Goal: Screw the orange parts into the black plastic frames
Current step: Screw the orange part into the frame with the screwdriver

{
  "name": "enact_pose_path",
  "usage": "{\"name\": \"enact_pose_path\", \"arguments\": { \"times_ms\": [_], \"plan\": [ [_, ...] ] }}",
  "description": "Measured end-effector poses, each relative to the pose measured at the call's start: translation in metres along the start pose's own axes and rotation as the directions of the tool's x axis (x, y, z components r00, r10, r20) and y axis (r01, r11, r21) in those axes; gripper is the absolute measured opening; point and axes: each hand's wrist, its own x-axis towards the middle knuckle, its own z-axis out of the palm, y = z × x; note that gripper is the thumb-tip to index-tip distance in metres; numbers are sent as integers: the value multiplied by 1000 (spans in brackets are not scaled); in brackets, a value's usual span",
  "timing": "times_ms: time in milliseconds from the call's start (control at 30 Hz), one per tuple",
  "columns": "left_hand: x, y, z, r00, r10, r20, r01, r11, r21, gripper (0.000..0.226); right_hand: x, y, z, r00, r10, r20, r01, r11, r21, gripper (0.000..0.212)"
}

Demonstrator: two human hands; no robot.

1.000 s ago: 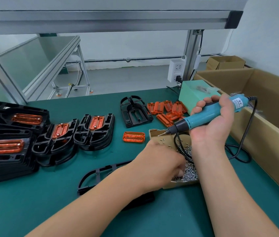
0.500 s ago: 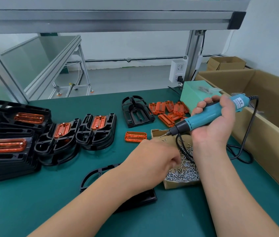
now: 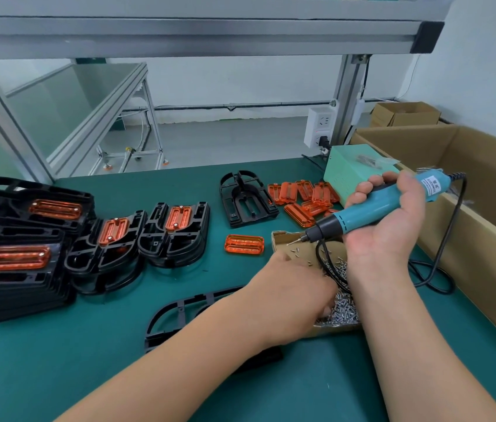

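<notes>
Head view: left hand (image 3: 289, 287) still rummages in small cardboard box (image 3: 278, 239) of silver screws (image 3: 344, 312), fingers hidden, state unclear. Right hand (image 3: 386, 220), fingers (image 3: 362, 190) clamped round teal electric screwdriver (image 3: 371, 205). Black plastic frame (image 3: 181, 312) under left forearm; translucent orange part (image 3: 244, 244) nearby, unfitted.

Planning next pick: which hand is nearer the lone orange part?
Left. The left hand is in the screw box, right of the orange part; right hand holds the screwdriver farther right.
</notes>
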Motion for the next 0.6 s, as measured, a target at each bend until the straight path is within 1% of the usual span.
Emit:
{"name": "enact_pose_path", "arguments": {
  "times_ms": [133, 200, 267, 367, 433, 467, 600],
  "plan": [
    [-8, -6, -4, 994, -28, -105, 16, 993, -114, 10, 0, 0, 0, 1000, 2, 1, -2, 1000, -2, 11],
    [-17, -10, -12, 988, -73, -133, 37, 966, -255, 10, 1, 1, -1, 1000, -4, 0, 4, 1000, -3, 12],
    [-31, -16, -20, 975, -179, -129, 101, 881, -462, 7, 2, 1, -1, 1000, -11, -7, 11, 1000, -7, 12],
    [-59, -27, -29, 932, -349, -99, 176, 675, -716, 6, 1, 2, 0, 1000, -8, 0, 8, 1000, -8, 12],
    [-79, -35, -33, 906, -422, -33, 188, 469, -863, 5, -5, 2, 4, 1000, 2, 13, -2, 1000, -10, 11],
    [-87, -37, -34, 896, -444, -7, 178, 374, -910, 6, -9, 4, 7, 1000, -1, 23, 1, 1000, -8, 11],
    [-104, -36, -30, 838, -543, 57, 114, 72, -991, 8, -42, 3, 28, 998, 33, 49, -33, 999, -4, 15]
  ]
}}
